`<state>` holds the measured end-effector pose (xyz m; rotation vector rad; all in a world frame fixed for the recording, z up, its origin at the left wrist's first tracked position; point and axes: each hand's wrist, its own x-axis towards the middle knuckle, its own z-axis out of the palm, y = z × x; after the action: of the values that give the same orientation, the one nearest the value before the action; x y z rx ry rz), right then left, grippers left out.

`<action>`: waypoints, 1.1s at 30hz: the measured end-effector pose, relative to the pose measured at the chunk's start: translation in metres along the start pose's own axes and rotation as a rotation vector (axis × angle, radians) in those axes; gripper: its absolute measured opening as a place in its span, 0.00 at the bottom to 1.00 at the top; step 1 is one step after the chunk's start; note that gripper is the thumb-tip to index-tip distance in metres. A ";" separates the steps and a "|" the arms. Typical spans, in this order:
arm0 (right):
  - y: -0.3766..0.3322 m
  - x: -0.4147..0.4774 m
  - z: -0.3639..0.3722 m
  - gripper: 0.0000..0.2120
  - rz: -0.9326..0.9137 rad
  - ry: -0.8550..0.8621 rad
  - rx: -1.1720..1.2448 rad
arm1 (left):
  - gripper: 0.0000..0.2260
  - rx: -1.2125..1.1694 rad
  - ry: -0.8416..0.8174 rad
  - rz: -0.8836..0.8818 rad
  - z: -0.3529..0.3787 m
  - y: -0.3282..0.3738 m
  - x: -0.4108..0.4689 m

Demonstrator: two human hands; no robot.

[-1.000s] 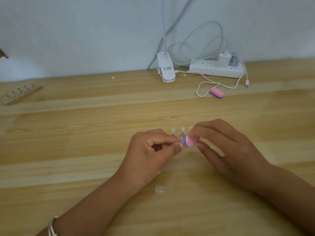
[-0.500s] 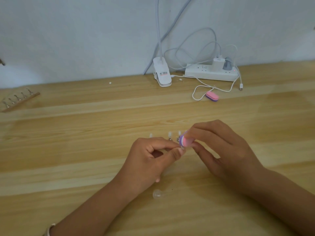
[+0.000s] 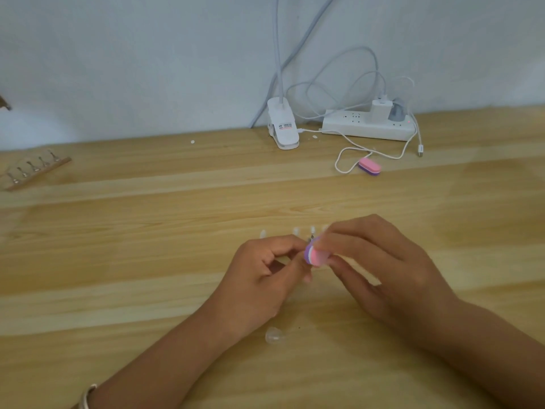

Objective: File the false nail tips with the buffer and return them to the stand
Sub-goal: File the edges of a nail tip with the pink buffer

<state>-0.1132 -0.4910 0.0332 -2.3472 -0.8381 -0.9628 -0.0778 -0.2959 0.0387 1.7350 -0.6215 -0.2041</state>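
My right hand (image 3: pixel 380 270) pinches a small pink and purple buffer (image 3: pixel 315 255) between thumb and fingers. My left hand (image 3: pixel 259 278) pinches a tiny false nail tip right against the buffer's end; the tip itself is hidden by my fingers. Just behind my hands several clear nail tips (image 3: pixel 296 231) stand in a row on a stand that my hands mostly hide. One loose clear nail tip (image 3: pixel 273 335) lies on the wooden table near my left wrist.
A second wooden stand (image 3: pixel 35 169) with metal holders lies at the far left. A second pink and purple buffer (image 3: pixel 369 166) lies near a white cable. A white clip lamp base (image 3: pixel 282 128) and a power strip (image 3: pixel 368 125) sit against the wall.
The buffer has shifted a little left and down against the tip in my left hand. Both hands stay close together at the same spot.
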 end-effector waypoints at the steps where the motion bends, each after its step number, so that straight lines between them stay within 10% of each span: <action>1: 0.001 0.000 0.000 0.09 -0.021 -0.025 -0.014 | 0.10 0.009 -0.003 0.017 0.001 0.001 0.000; 33: 0.011 -0.003 -0.005 0.12 -0.137 -0.117 0.020 | 0.13 -0.014 -0.095 0.016 -0.003 -0.003 0.004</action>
<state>-0.1098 -0.5026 0.0323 -2.3723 -1.0615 -0.8725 -0.0722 -0.2952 0.0371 1.7140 -0.7007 -0.2803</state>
